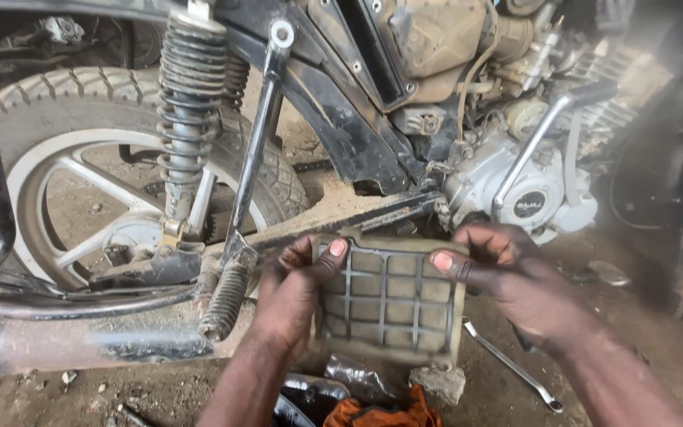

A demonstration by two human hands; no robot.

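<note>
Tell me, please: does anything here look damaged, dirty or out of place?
Yes. The rectangular air filter, held by the left hand and right hand, looks dust-caked and brownish. A spanner lies loose on the dirt ground beside the motorcycle's engine.

Both forearms reach in from near edge, converging toward centre. Left hand (298, 289) curled, thumb pressed flat on top, fingers wrapped underneath. Right hand (507, 277) mirrors it, thumb forward, knuckles raised, wrist bent slightly inward.

floor: bare dirt (642, 332) | daylight | motorcycle (405, 95) parked behind
</note>
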